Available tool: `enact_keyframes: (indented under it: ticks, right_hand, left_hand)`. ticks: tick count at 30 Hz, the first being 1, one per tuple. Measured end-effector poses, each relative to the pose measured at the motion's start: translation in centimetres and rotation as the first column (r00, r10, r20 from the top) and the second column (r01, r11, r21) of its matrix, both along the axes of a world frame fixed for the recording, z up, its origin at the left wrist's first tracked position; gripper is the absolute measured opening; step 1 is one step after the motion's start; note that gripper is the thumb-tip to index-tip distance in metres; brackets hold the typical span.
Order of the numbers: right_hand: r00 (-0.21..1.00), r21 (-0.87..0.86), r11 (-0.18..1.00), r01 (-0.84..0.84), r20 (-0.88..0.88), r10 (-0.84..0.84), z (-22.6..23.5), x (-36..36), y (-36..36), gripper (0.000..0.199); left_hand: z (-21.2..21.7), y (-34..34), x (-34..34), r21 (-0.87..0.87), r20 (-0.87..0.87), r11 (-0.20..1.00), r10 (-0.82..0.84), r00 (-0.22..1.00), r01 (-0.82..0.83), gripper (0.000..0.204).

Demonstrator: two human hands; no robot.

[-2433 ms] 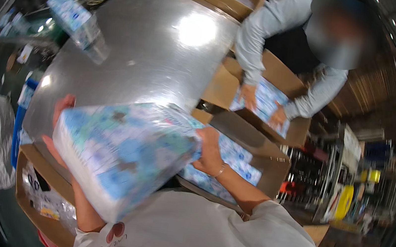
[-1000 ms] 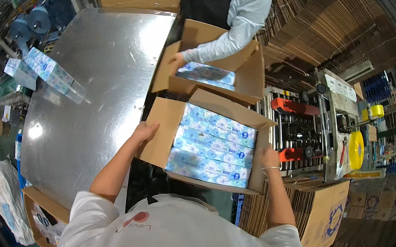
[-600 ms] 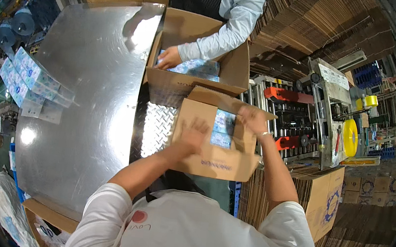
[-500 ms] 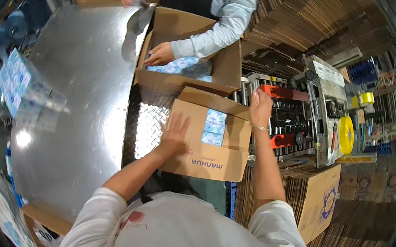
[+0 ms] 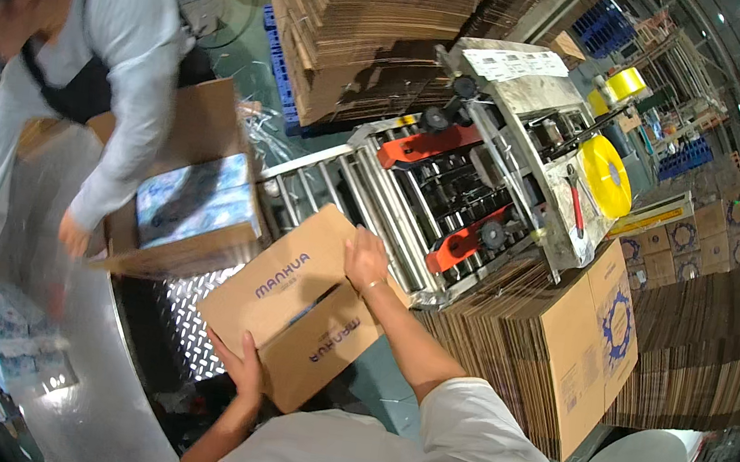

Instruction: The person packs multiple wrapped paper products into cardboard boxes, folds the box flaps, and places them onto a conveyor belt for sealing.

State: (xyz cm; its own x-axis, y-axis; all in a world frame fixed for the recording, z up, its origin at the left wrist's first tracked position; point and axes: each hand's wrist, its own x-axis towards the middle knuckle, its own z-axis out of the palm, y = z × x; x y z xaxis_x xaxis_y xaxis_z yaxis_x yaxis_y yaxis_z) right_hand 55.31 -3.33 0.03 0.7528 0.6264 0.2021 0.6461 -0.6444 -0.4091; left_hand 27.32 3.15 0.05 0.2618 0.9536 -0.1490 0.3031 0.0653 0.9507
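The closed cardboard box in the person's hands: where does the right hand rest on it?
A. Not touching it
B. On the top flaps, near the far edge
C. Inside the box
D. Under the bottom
B: the right hand lies flat on the closed top of the cardboard box, toward the roller conveyor.
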Motion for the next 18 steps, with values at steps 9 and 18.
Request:
enact_keyframes:
  ticks: [9,18]
  right_hand:
    - [0.957,-0.079,0.970,-0.229,0.166,0.239,0.7,13.5,-1.7,0.055]
    - [0.970,-0.074,0.994,-0.077,0.223,0.092,-0.6,20.7,-4.3,0.048]
  left_hand:
    - [-3.3,-0.4,22.8,0.116,-0.020,0.987,-0.109,0.994,0.111,0.064]
    - [-5.1,0.1,36.6,0.055,-0.023,0.875,-0.481,0.877,0.481,0.066]
